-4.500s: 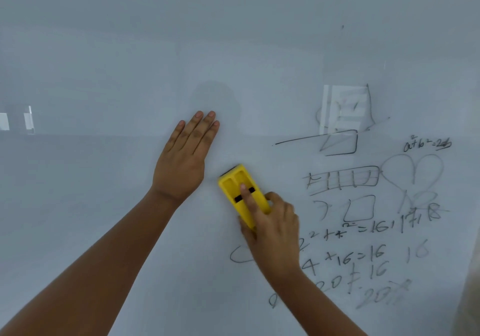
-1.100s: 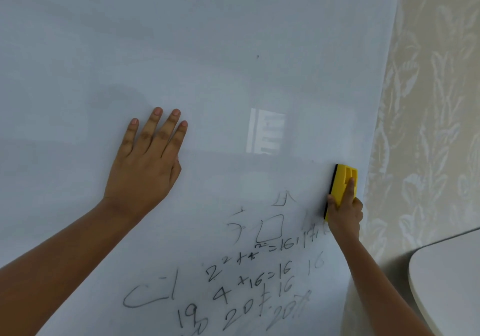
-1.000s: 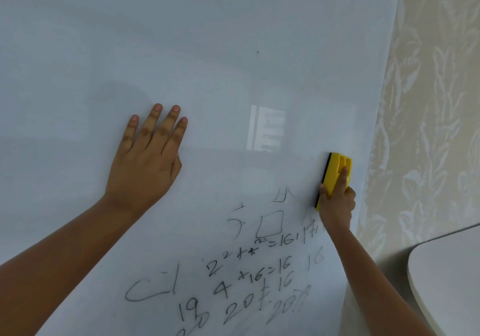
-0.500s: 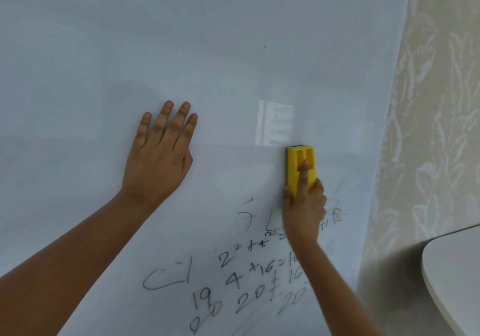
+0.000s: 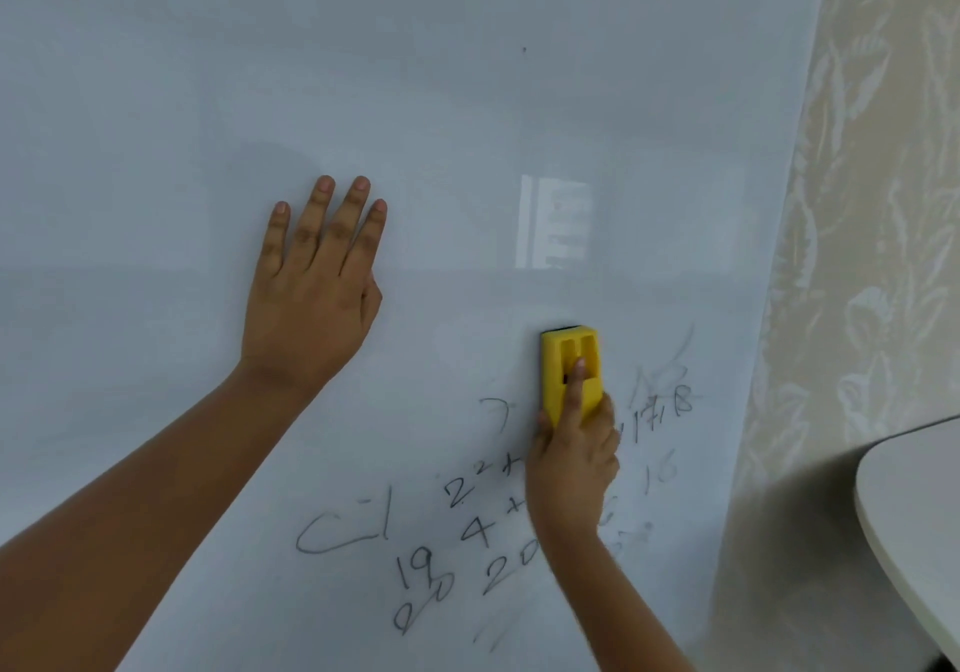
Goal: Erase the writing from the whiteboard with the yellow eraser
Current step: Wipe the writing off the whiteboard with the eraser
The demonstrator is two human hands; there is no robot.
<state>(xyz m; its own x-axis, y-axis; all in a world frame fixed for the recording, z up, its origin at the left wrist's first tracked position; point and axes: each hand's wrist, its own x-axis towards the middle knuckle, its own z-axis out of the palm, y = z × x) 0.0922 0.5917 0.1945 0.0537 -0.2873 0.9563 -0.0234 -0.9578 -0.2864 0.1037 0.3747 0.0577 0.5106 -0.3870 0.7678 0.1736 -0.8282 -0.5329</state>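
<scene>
The whiteboard point(image 5: 415, 74) fills most of the view. My right hand point(image 5: 571, 458) grips the yellow eraser point(image 5: 563, 359) and presses it upright against the board, forefinger laid along its back. Black handwritten numbers point(image 5: 467, 536) remain on the board below and left of the eraser, with fainter marks point(image 5: 670, 406) to its right; my wrist hides some of them. My left hand point(image 5: 311, 297) lies flat on the board, fingers together and pointing up, left of the eraser.
The board's right edge point(image 5: 774, 308) meets a beige leaf-patterned wall point(image 5: 872, 256). A white rounded tabletop point(image 5: 919, 505) juts in at the lower right. A window reflection point(image 5: 556, 222) shines on the board above the eraser.
My right hand has slid the eraser from the board's right edge leftward and down, wiping away the square and other marks above the numbers. My left hand stays flat in place.
</scene>
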